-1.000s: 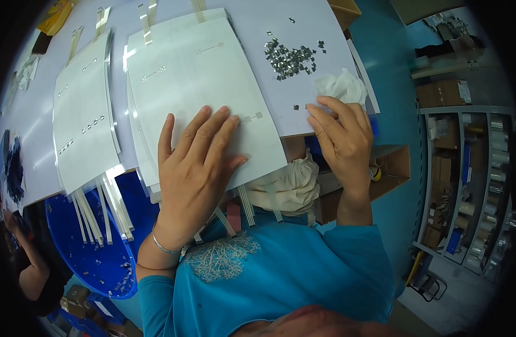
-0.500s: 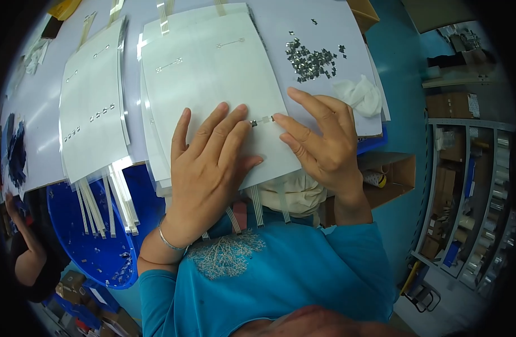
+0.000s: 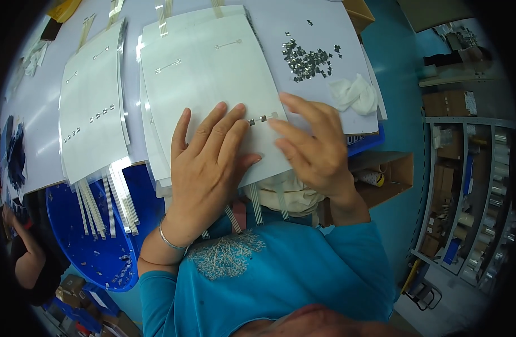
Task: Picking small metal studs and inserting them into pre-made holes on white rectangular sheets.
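Observation:
My left hand (image 3: 204,154) lies flat with fingers spread, pressing on the top sheet of a stack of white sheets (image 3: 213,73). Close to its index fingertip, two small dark metallic pieces (image 3: 263,118) sit in a row on the sheet. My right hand (image 3: 322,149) hovers at the sheet's right edge, its index finger beside that row. Thumb and fingers there are apart, with nothing visible between them. Beyond the right hand, a pile of small shiny metallic pieces (image 3: 307,60) is scattered on the table (image 3: 319,19).
A second stack of white sheets (image 3: 92,95) with pieces in rows lies to the left, its flat strips (image 3: 120,196) hanging over a blue tub (image 3: 72,224). A crumpled white cloth (image 3: 353,94) and a cardboard box (image 3: 395,174) are at the right. Another person's arm (image 3: 30,247) shows far left.
A second dark piece now sits farther right in the row, where my right index finger was. My right hand has shifted slightly left and its fingers have lifted. My left hand stays put.

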Available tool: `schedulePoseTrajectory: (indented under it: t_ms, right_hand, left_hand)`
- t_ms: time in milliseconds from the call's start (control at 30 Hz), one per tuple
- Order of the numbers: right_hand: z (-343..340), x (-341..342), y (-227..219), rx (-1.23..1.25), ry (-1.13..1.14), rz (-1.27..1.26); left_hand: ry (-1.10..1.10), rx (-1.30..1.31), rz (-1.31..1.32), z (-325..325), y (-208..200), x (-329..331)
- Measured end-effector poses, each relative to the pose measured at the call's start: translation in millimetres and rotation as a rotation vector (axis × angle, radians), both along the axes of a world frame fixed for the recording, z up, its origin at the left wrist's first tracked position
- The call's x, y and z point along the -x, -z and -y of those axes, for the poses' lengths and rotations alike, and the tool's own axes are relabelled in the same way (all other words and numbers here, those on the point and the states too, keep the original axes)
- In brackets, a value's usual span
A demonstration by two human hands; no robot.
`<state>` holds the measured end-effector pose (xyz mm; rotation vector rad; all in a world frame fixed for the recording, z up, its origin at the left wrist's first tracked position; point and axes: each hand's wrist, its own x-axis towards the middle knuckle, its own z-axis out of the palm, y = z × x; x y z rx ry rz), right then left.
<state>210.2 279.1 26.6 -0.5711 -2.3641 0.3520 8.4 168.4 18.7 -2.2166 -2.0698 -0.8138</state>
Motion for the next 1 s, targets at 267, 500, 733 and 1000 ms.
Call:
schedulePoseTrajectory:
  t_ms: [267, 500, 733, 1000]
  right_hand:
    - [-4, -31, 18, 0.039, 0.352, -0.156]
    - [-8, -34, 15, -0.085, 0.296, 0.055]
    - [-12, -29, 11, 0.068, 0.194, -0.077]
    - [-19, -12, 10, -0.025, 0.038, 0.013]
  left_hand:
    - [0.009, 0.025, -0.079, -1, -5, -6]
    - [0.012, 0.039, -0.157, -3, -5, -7]
    - [0.030, 0.047, -0.090, -4, -1, -5]
    - [0.028, 0.041, -0.069, -5, 1, -4]
